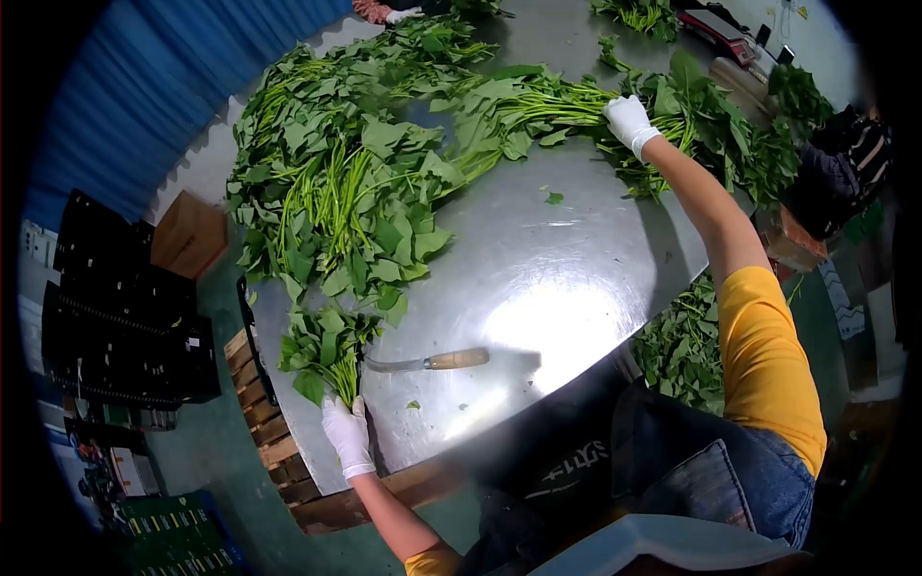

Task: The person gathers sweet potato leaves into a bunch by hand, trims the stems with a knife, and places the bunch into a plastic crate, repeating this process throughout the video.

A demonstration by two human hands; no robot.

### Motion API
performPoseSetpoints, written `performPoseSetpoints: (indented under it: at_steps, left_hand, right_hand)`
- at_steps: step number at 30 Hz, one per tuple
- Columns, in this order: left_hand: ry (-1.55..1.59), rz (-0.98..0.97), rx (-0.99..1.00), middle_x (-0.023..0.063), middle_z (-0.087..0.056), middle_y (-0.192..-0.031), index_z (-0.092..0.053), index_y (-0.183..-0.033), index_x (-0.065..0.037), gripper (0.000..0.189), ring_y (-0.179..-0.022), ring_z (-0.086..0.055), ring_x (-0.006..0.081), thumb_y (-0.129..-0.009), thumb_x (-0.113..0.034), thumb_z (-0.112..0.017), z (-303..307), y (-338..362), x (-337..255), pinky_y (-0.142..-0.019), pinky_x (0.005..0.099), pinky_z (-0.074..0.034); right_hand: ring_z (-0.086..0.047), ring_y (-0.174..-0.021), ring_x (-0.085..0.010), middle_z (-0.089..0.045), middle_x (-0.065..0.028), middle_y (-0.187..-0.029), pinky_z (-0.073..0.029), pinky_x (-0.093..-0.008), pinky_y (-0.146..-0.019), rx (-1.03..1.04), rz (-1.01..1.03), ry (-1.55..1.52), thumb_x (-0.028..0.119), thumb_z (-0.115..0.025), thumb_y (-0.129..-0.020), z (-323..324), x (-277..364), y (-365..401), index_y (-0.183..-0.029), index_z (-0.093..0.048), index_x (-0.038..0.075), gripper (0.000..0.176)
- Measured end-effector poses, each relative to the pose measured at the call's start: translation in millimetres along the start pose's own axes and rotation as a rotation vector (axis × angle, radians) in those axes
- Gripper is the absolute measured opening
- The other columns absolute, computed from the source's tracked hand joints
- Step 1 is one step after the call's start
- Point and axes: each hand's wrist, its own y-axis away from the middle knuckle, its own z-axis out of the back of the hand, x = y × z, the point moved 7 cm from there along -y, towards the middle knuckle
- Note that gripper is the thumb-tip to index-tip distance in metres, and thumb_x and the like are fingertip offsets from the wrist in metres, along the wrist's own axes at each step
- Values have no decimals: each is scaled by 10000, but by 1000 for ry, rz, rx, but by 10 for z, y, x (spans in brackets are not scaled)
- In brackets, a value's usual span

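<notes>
My left hand (348,437), in a white glove, is closed round the stems of a small bunch of leafy greens (331,346) at the table's left edge. Out to the upper right, my gloved right hand (629,123) is closed on long green stems (562,104), whose leaves point left. Between the hands, a curved knife with a wooden handle (456,359) lies on the metal table (538,250), its blade towards the left bunch. A large heap of leafy greens (336,197) covers the table's left and far side.
More greens (740,134) lie beyond my right hand, near a red-and-black device (720,34). Another person's gloved hand (403,14) shows at the far edge. Black crates (125,307) and a cardboard box (189,235) stand left of the table. Greens (682,346) also lie below its right edge.
</notes>
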Motion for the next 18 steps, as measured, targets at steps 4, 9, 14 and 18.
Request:
performPoseSetpoints:
  at_steps: [4, 9, 14, 18]
  left_hand:
    - [-23, -15, -22, 260, -543, -1136, -579, -1024, 89, 429, -999, -525, 414, -772, -247, -662, -54, -3, 55, -866, 433, -433]
    - [-27, 4, -7, 263, -534, -1158, -578, -1036, 95, 442, -1024, -517, 414, -775, -253, -658, -31, 2, 25, -887, 429, -424]
    - [-13, 9, -30, 278, -537, -1154, -591, -1023, 97, 449, -1031, -520, 421, -775, -272, -656, -36, 4, 35, -894, 437, -424]
    - [-90, 18, -39, 301, -536, -1146, -612, -991, 93, 452, -1022, -530, 429, -772, -299, -655, -90, 9, 89, -880, 453, -432]
  right_hand:
    - [-592, -818, -251, -619, -83, -816, -420, -383, -699, 1, -20, 27, 123, -572, -742, -119, -53, -9, -801, -646, 98, 98]
    - [-590, -792, -243, -603, -58, -778, -418, -380, -685, 8, -63, -46, 206, -554, -832, -569, -359, 13, -949, -641, 143, 159]
    - [-594, -754, -261, -602, -74, -763, -442, -388, -648, -87, -85, -157, 204, -555, -837, -755, -497, 56, -943, -643, 124, 159]
    - [-599, -703, -302, -593, -108, -740, -470, -416, -606, -93, -87, -202, 212, -584, -814, -551, -470, 44, -882, -644, 103, 142]
